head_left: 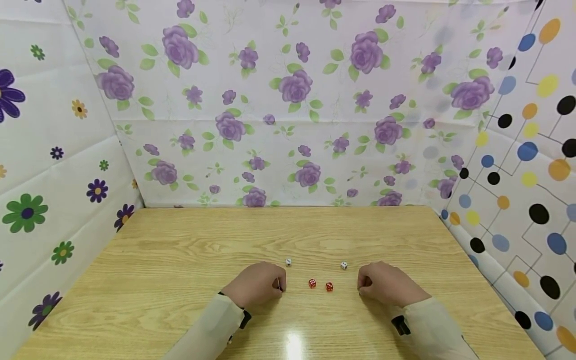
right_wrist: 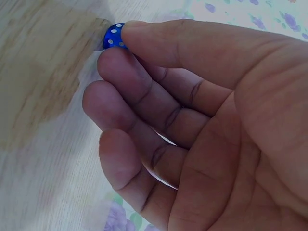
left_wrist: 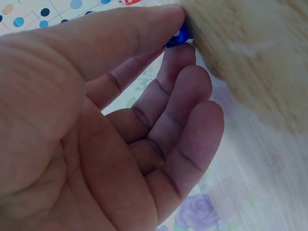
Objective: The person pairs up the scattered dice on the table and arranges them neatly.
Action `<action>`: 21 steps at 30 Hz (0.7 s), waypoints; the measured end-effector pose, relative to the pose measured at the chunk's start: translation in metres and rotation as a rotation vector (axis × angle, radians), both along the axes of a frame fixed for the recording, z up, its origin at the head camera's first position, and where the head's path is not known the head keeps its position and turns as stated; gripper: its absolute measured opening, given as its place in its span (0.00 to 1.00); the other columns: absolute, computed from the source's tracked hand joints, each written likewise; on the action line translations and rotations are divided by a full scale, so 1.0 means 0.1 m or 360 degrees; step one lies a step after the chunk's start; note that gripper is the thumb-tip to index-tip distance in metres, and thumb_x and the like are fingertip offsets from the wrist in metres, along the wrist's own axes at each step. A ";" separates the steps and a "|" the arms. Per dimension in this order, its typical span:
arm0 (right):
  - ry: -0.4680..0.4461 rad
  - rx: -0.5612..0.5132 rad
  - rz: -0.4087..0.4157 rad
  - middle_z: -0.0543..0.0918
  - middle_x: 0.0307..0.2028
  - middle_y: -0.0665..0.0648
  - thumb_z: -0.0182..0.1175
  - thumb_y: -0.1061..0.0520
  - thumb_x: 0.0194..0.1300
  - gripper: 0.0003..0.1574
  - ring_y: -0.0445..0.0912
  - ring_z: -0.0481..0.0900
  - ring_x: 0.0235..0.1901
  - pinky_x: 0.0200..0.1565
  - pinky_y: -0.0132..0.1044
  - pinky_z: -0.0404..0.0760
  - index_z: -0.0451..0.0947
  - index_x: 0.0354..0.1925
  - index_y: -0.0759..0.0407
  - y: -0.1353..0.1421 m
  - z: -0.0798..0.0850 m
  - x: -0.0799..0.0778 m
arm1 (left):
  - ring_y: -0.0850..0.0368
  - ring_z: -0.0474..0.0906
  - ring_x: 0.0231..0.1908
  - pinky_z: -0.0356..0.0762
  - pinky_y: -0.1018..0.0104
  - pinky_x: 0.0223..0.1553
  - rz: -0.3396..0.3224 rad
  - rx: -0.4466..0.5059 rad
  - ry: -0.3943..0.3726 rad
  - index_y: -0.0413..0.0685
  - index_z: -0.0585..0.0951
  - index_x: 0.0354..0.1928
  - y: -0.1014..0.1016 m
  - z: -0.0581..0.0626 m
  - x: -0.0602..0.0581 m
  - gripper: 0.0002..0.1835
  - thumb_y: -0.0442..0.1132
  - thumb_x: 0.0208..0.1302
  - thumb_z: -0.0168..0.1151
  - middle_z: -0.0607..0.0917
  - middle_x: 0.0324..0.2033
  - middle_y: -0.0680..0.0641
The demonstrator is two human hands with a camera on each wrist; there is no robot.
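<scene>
Pinching blue dice (right_wrist: 113, 36) (left_wrist: 179, 36), both hands (head_left: 258, 284) (head_left: 388, 284) sit apart inside the table edges (head_left: 288, 210).

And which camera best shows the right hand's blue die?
The right wrist view: the blue die appears close up, white dots visible, pinched by the right hand. In the head view it can't be made out; the left wrist view misses it, showing another blue die, in the left hand.

Table (head_left: 180, 240) left half: blue die (left_wrist: 181, 36) mostly covered by left hand (head_left: 258, 284). Table right half: second blue die (right_wrist: 113, 36) partly under thumb of right hand (head_left: 389, 284). Mid-table: pips on white dice (head_left: 344, 266) too tiny to read. Table's near side: edge, sleeves (head_left: 434, 325) cropped.
</scene>
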State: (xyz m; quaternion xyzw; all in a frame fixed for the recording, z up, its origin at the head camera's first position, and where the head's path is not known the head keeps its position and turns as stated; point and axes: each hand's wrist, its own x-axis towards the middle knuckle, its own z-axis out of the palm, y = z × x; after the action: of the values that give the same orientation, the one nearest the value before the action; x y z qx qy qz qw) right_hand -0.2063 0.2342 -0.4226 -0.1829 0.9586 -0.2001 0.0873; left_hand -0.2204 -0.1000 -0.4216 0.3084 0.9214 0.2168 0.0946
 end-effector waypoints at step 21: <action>-0.0089 -0.0075 0.0134 0.79 0.28 0.41 0.69 0.60 0.66 0.10 0.41 0.73 0.28 0.34 0.41 0.74 0.81 0.30 0.47 0.00 0.03 0.03 | 0.67 0.74 0.29 0.77 0.67 0.37 -0.0048 0.0020 -0.0106 0.56 0.84 0.33 0.01 0.04 0.04 0.08 0.33 0.64 0.71 0.81 0.29 0.61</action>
State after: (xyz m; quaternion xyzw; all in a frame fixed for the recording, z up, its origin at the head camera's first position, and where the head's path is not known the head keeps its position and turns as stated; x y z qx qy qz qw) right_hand -0.2031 0.2342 -0.4191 -0.2194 0.9422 -0.2239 0.1180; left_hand -0.2162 -0.0989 -0.4180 0.3155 0.9116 0.2313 0.1265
